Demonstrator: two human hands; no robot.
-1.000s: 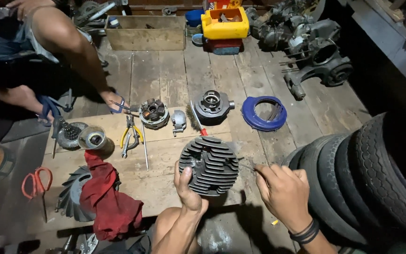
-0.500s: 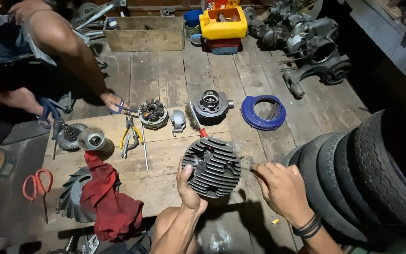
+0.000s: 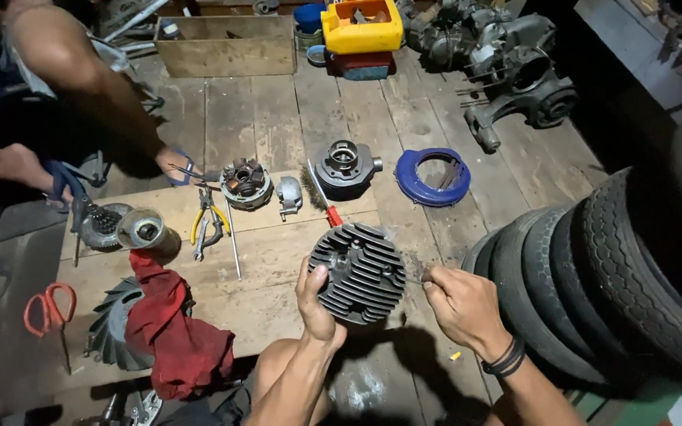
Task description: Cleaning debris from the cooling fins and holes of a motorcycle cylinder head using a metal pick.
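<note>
left hand grips a round, dark grey finned cylinder head at its lower left edge, thumb lying across the finned face, remaining fingers closed behind it. the head is held off the wooden floor, tilted up toward the camera, just above the person's knee. right hand sits just to the right of the head, fingers pinched shut on a thin metal pick whose tip reaches the head's right rim; whether the tip actually touches cannot be told. a dark band is on the right wrist.

on a pale board beyond the head: a red-handled screwdriver, yellow-handled pliers, a thin rod, a round stator with copper coils and a small grey casting. a grey cylinder barrel and a blue ring-shaped cover lie farther back on the floor. a red rag covers part of a finned fan wheel at lower left; orange-handled scissors lie beside it. stacked tyres stand at the right. another person's hand rests near the stator.
</note>
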